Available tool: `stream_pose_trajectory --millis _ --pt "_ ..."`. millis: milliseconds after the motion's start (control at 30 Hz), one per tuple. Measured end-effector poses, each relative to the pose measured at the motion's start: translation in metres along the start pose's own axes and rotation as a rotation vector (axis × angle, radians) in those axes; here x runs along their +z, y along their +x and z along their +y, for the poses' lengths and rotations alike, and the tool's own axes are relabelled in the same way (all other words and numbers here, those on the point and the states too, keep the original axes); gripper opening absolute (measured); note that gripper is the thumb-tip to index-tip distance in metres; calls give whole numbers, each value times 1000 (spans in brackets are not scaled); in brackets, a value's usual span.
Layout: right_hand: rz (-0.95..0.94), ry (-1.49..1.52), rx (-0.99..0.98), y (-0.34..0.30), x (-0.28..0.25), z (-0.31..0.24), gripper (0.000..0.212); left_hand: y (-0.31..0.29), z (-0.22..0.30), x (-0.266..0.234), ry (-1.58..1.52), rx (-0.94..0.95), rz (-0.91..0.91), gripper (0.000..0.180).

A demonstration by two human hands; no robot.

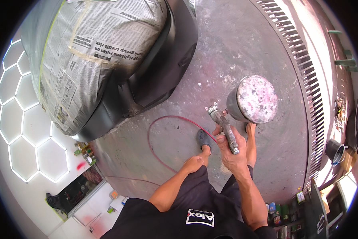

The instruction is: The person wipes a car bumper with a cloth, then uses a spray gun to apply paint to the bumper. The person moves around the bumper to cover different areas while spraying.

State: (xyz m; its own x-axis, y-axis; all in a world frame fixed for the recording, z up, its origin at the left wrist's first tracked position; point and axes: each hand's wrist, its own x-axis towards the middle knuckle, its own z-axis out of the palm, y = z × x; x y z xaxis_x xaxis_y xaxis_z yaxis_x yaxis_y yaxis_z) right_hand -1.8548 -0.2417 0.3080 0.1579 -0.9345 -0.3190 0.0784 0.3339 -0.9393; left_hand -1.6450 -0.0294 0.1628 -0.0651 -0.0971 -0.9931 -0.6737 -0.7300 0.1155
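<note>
My right hand (231, 153) grips a metal spray gun (226, 131), held out in front of me. Joined to the gun's side is a dark round paint cup (235, 104); its lid (258, 99) is spattered pink and white. A red air hose (163, 118) runs from the gun in a wide loop and passes behind my left forearm. My left hand (194, 163) hangs low before my thigh, its fingers curled; whatever they may hold is hidden. Ahead to the left stands a car with a matte black bumper (151, 77), apart from the gun.
Newspaper (119, 34) and tape mask the car body above the bumper. A slotted floor drain (306, 71) curves along the right. Near it are a dark bucket (335, 151) and a shelf with cans (276, 211). Hexagonal lights (25, 157) line the left wall. The floor (226, 44) is paint-stained.
</note>
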Motion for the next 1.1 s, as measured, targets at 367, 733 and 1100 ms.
stream_pose_trajectory --millis 367,733,1100 --pt "-109 -41 155 103 -68 17 38 -89 98 114 131 -168 165 93" --pt "-748 -121 115 139 -102 -25 57 -74 164 136 246 -291 82 94" --pt "-322 -87 65 217 -140 -97 38 -86 183 140 77 -353 93 92"
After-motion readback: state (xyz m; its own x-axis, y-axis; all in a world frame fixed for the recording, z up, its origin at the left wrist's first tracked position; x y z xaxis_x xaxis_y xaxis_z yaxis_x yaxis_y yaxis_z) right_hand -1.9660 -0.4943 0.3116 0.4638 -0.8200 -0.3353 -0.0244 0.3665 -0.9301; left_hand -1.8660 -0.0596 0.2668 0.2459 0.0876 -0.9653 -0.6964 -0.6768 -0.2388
